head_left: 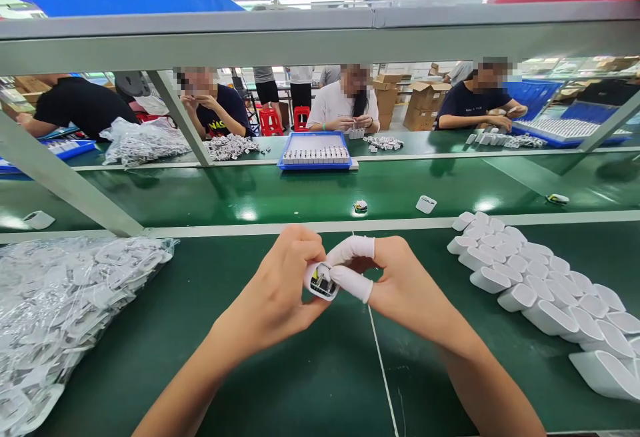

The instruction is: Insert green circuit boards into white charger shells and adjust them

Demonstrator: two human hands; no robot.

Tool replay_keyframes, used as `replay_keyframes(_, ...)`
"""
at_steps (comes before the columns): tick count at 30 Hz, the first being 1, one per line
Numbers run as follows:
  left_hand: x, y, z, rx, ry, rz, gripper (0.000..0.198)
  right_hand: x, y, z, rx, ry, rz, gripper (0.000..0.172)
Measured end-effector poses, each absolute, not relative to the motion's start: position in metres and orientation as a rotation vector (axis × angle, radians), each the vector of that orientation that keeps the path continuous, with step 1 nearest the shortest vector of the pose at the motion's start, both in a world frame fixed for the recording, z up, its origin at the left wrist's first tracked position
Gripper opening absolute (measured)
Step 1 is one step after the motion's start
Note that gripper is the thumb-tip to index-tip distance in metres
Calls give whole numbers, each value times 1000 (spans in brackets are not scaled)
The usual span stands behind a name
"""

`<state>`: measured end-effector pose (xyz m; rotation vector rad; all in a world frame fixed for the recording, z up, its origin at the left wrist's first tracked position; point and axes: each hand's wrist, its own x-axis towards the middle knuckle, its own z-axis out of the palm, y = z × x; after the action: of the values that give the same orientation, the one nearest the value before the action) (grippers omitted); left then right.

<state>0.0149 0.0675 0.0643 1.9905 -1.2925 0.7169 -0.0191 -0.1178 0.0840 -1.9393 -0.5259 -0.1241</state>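
Note:
My left hand (287, 280) is closed around a small white plastic housing (324, 283), whose open end faces me. Inside it a circuit board with dark, yellow and metal parts shows. My right hand (387, 277) wears white finger covers on thumb and forefinger, and both tips press at the housing's right rim. Whether these fingertips pinch a separate small part is hidden. Both hands are above the green table (300, 383). Rows of white housings (550, 277) stand to the right of my right hand.
A clear plastic bag of white parts (85, 310) lies at left. Beyond the white rail, a circuit board (360, 207) and white pieces (426, 204) rest on the green belt (310, 190). Across it, several people work near a blue tray (316, 151). A metal frame (320, 47) crosses overhead.

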Motion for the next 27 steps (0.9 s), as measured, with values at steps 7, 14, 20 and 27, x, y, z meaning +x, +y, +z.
replay_keyframes(7,29,62,55,1905,-1103,792,38,-9,-111,68,-1913,-652,-473,21)
replay_keyframes(14,34,54,40,1967,-893,920,51,7,-89,29,-1991,-791,-882,25)
replay_keyframes(20,49,69,41,2349,-912,802,45,63,-123,11,-2409,-359,-661,24)
replay_keyframes(27,47,121,65,2518,-818,153,36,130,-163,5,-2872,232,-294,27)
